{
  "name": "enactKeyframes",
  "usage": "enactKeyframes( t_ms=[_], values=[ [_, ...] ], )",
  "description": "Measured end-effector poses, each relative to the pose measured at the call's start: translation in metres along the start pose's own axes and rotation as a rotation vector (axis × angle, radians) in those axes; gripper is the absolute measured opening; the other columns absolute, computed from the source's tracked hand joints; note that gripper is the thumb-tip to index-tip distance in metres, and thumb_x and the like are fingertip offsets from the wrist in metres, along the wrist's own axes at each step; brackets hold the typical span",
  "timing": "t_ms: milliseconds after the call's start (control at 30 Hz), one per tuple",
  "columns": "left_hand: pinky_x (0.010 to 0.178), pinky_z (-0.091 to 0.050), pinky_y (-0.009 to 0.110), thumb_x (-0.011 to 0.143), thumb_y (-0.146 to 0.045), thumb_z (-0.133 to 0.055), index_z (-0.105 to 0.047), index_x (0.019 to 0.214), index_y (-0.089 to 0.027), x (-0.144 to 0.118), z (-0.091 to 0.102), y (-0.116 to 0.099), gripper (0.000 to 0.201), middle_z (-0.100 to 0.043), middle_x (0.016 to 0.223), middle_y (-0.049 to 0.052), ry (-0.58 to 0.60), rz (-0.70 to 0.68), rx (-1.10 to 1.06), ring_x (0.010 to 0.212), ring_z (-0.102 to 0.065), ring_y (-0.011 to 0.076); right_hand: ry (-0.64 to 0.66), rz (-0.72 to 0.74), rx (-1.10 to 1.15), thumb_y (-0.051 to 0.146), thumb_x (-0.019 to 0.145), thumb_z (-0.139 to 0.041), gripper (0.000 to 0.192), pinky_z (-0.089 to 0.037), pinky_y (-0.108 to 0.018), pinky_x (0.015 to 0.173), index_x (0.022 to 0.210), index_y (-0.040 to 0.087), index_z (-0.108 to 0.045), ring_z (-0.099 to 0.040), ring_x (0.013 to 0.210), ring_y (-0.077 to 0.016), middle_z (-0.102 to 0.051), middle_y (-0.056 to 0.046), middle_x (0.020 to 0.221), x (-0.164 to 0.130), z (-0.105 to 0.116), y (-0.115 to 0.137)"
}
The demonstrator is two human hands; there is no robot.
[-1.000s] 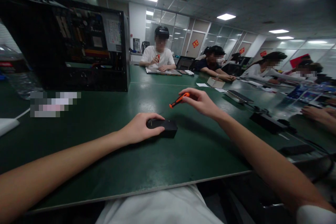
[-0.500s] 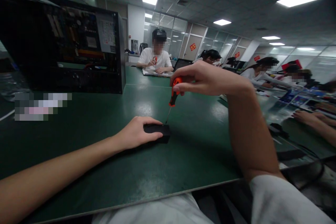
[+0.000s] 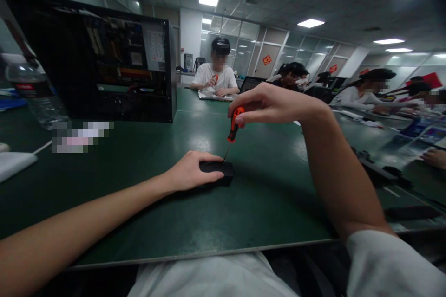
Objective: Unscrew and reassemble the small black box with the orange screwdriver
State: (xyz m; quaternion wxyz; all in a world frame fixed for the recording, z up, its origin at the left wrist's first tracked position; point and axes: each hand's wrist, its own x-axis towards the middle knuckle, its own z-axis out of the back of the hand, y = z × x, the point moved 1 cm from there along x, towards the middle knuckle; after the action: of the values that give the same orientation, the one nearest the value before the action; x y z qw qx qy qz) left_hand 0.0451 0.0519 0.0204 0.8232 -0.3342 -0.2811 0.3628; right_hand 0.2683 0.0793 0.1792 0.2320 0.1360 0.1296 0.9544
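A small black box-shaped block (image 3: 227,175) lies on the green tabletop (image 3: 195,222). My left hand (image 3: 191,171) is closed on it from the left, thumb along the near side and fingers along the far side. Above the block, my right hand (image 3: 258,104) grips the orange and black handle of a screwdriver (image 3: 234,125). The screwdriver tilts slightly, with its thin shaft pointing down. Its tip meets the top of the block close to my left fingertips; whether it sits on a screw is too small to tell.
An open black computer case (image 3: 139,74) stands at the back left, beside a plastic bottle (image 3: 35,88). A white object (image 3: 16,164) lies at the left edge. Across the table sits a person (image 3: 219,72) holding an orange tool. Several other people work at the right.
The camera view has turned a little left, so the scene sits farther right and the bottle shows more. Both hands keep their holds on the block and the screwdriver.
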Motion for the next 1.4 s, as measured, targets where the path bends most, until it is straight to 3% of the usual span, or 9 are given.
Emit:
enactKeyframes(
  t_ms=[1067, 1400],
  values=[
    [0.086, -0.052, 0.031, 0.083, -0.042, -0.073, -0.074, 0.120, -0.016, -0.0024, -0.0012, 0.0014, 0.045, -0.077, 0.110, 0.006, -0.020, 0.032, 0.050, 0.097, -0.071, 0.0249, 0.048, -0.063, 0.081, 0.045, 0.091, -0.064, 0.033, -0.052, -0.027, 0.072, 0.106, 0.016, -0.072, -0.067, 0.082, -0.0148, -0.073, -0.005, 0.092, 0.0029, 0.0005, -0.0038],
    [0.093, -0.052, 0.034, 0.083, -0.043, -0.073, -0.073, 0.123, -0.015, -0.0027, 0.0004, 0.0009, 0.048, -0.077, 0.115, 0.008, -0.020, 0.017, 0.046, 0.102, -0.071, 0.0261, 0.022, -0.049, 0.099, 0.043, 0.090, -0.067, 0.031, -0.053, -0.025, 0.070, 0.104, 0.016, -0.073, -0.069, 0.081, -0.0148, -0.073, -0.005, 0.091, 0.0039, -0.0010, -0.0075]
  ],
)
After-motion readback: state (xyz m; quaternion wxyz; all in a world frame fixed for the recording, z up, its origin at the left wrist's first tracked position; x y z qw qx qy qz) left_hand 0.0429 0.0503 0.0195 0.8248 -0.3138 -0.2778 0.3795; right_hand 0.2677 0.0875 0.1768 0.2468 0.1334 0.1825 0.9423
